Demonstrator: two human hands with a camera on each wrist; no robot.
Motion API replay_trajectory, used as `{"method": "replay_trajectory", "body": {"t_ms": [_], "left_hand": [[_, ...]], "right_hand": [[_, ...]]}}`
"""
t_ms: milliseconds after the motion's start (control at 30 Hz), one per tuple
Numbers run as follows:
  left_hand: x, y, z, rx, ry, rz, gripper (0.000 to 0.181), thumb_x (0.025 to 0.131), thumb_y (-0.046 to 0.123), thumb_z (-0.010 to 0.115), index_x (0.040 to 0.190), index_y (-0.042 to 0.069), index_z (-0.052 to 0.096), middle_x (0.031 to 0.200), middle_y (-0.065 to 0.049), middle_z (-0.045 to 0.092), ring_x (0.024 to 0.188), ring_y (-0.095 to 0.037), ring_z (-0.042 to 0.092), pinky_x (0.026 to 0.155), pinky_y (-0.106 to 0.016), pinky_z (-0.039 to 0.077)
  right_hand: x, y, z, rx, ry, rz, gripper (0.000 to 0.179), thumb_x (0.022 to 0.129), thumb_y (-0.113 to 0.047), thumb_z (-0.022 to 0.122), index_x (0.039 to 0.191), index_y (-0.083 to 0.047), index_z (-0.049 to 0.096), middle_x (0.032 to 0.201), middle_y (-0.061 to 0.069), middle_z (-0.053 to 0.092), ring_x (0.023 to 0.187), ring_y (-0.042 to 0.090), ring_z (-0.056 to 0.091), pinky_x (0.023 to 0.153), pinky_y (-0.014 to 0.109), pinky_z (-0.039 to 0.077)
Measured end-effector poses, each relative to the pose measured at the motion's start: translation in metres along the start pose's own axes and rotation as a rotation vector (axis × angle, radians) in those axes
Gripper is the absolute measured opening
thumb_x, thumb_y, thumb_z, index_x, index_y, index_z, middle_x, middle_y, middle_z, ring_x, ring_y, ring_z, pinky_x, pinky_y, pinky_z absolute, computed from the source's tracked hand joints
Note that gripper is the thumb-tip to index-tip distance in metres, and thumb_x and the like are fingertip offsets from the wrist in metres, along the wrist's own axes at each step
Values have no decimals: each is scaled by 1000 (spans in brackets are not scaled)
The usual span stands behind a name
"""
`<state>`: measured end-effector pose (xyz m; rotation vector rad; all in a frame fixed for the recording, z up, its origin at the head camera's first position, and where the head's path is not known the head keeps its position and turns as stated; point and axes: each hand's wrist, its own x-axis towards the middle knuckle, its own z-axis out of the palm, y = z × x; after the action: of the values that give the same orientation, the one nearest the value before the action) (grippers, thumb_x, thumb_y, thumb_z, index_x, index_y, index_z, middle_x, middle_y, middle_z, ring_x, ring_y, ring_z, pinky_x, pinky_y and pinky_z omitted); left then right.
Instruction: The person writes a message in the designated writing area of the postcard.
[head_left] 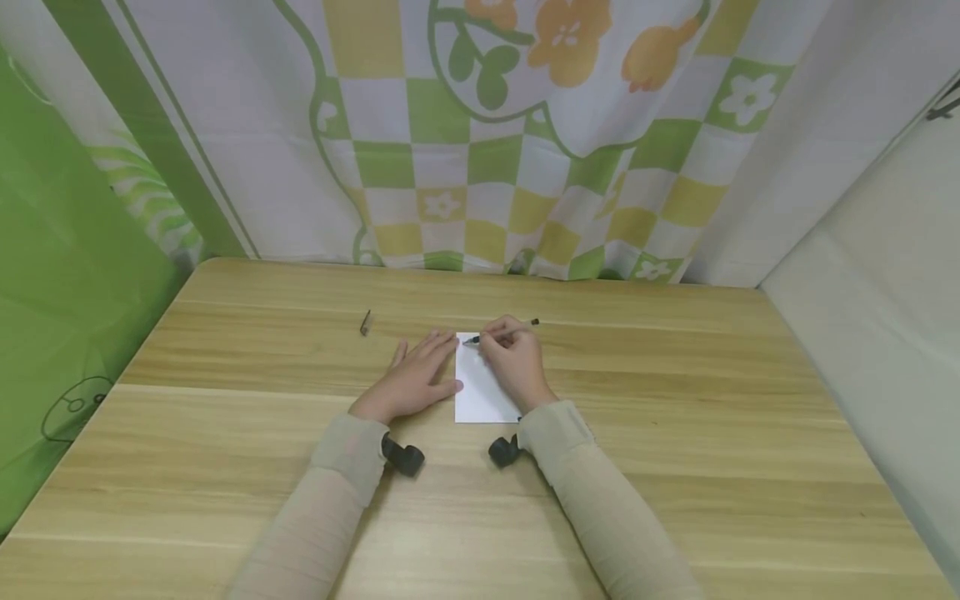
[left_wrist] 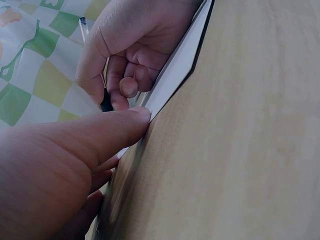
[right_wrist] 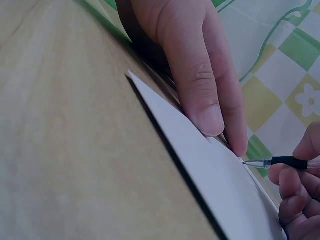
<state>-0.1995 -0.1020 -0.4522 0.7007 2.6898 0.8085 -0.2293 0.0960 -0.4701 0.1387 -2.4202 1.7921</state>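
Observation:
A small white sheet of paper [head_left: 480,392] lies on the wooden table, seen edge-on in both wrist views. My right hand [head_left: 516,358] pinches a pen [right_wrist: 290,161] with a clear barrel and black grip. Its tip is at the paper's upper left part in the head view; whether it touches the surface I cannot tell. The left hand [head_left: 412,379] lies flat with straight fingers along the sheet's left side, its thumb [left_wrist: 132,120] resting on the edge. No marks on the paper can be made out.
A pen cap [head_left: 365,322] lies on the table [head_left: 675,400] beyond the left hand. Behind the table's far edge hangs a checked, flowered curtain [head_left: 525,183]. Green cloth [head_left: 67,267] hangs at the left, and a pale wall [head_left: 885,250] stands at the right.

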Motion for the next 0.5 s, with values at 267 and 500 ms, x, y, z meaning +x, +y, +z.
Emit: {"method": "replay_trajectory", "body": {"t_ms": [267, 500], "left_hand": [[1, 0, 0, 2, 2, -4, 74, 102, 40, 57, 160, 5, 27, 169, -12, 16, 156, -32, 6, 120, -65, -7], [1, 0, 1, -2, 2, 2, 75, 102, 40, 58, 160, 5, 27, 169, -12, 16, 156, -32, 6, 120, -64, -7]], "right_hand": [[1, 0, -1, -23, 13, 1, 9, 88, -10, 64, 89, -5, 71, 93, 4, 69, 78, 19, 63, 74, 30, 54], [0, -2, -1, -26, 16, 0, 9, 89, -8, 64, 88, -4, 72, 94, 5, 68, 76, 17, 62, 68, 23, 53]]}}
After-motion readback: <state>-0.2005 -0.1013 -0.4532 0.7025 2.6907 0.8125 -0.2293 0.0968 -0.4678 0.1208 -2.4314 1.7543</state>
